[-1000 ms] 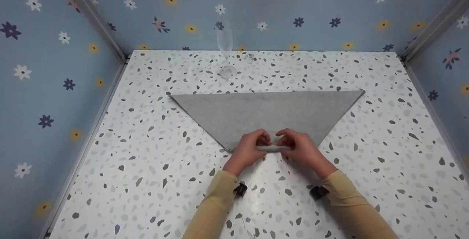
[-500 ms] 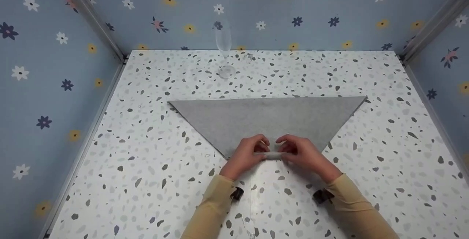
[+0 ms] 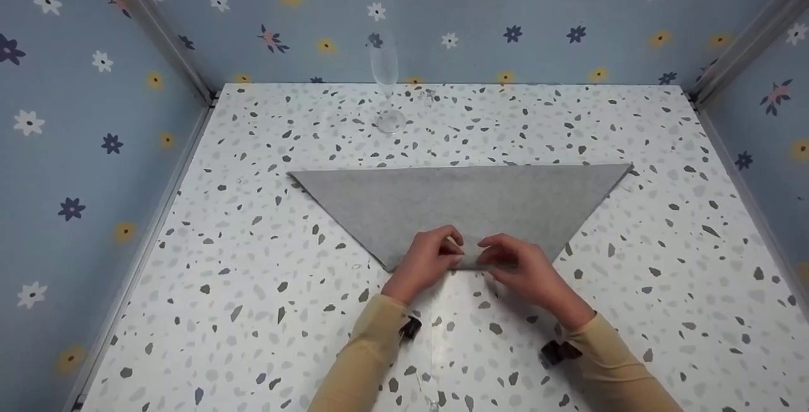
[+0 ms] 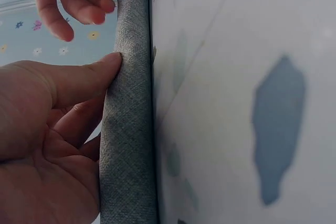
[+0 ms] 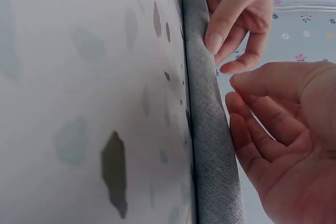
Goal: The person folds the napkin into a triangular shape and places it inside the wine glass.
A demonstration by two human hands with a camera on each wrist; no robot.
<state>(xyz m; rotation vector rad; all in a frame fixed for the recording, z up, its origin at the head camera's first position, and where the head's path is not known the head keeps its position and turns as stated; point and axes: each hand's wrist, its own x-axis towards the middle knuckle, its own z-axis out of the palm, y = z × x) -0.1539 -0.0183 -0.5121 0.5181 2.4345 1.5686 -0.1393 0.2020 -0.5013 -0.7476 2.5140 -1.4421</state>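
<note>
A grey cloth napkin [image 3: 442,203] lies as a wide trapezoid in the head view, its long edge at the back. Its short near edge is a thick roll [image 4: 128,108], seen in both wrist views. My left hand [image 3: 426,260] is at the left part of this edge, with the thumb [image 4: 105,72] against the roll and the fingers curled behind it. My right hand [image 3: 528,270] is at the right part, fingers loosely bent beside the roll [image 5: 210,145]. Its thumb [image 5: 262,80] is off the cloth, and nothing shows between thumb and fingers.
A clear stemmed flute glass [image 3: 385,77] stands behind the napkin, near the back wall [image 3: 442,20]. Flower-patterned panels enclose the speckled white table [image 3: 253,311] at the back, left and right.
The napkin and both hands have come slightly nearer to me since a second ago. My right thumb has come away from the roll, while my left thumb stays at it.
</note>
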